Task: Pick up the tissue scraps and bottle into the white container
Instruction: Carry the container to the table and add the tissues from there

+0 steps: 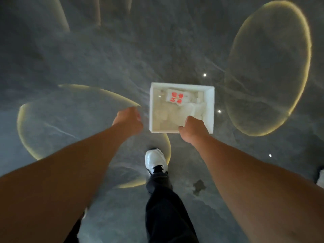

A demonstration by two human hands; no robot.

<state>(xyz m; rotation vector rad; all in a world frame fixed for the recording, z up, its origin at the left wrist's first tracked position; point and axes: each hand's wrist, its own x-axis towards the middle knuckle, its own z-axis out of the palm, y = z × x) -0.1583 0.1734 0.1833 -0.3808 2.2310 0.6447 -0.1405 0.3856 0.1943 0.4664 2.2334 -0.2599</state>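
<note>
A white square container (210, 109) is in the middle of the view, above the dark floor. Inside it lie a clear bottle with a white and red label (177, 97) and crumpled white tissue scraps (168, 116). My right hand (192, 129) grips the container's near rim at its right corner, fingers curled over the edge. My left hand (128, 120) hangs just left of the container with its fingers curled in and nothing visible in them; it does not touch the box.
The floor (105, 58) is glossy dark grey stone with curved yellowish light reflections and small bright spots. My white shoe (155, 160) and dark trouser leg stand below the container. A dark smudge (199, 186) marks the floor near my right forearm.
</note>
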